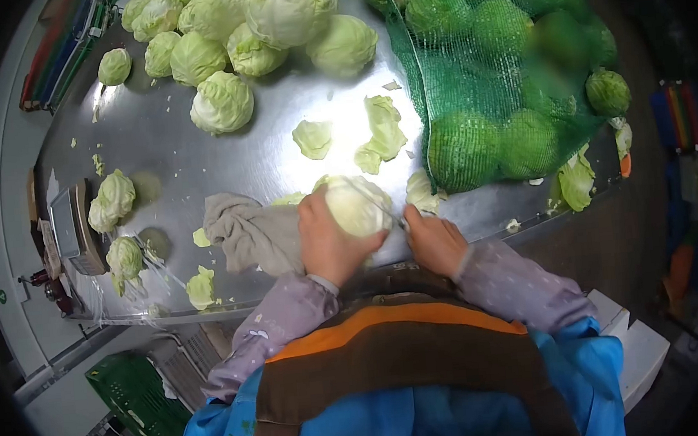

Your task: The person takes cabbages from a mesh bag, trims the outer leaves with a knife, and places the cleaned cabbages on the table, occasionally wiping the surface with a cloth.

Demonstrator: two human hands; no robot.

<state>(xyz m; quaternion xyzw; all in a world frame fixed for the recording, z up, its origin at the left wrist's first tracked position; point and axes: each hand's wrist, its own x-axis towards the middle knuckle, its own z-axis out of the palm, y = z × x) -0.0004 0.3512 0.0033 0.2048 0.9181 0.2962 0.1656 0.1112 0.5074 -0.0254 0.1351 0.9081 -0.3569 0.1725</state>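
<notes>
My left hand (332, 234) is wrapped round the side of a pale cabbage (356, 203) near the table's front edge. In my right hand (435, 242) is a knife (403, 223), its thin blurred blade lying against the cabbage's right side. My right fingers are closed round the handle, which they mostly hide. A crumpled grey cloth (252, 232) lies just left of my left hand. Loose cabbage leaves (382, 133) are scattered beyond the cabbage, and another leaf (421, 192) rests close to my right hand.
Several cabbages (221, 103) are heaped at the back left of the metal table (171, 150). A green mesh sack (478, 85) full of cabbages fills the right side. At the left edge stand a scale (73, 227) and two smaller cabbages (111, 200). A green crate (137, 390) sits below.
</notes>
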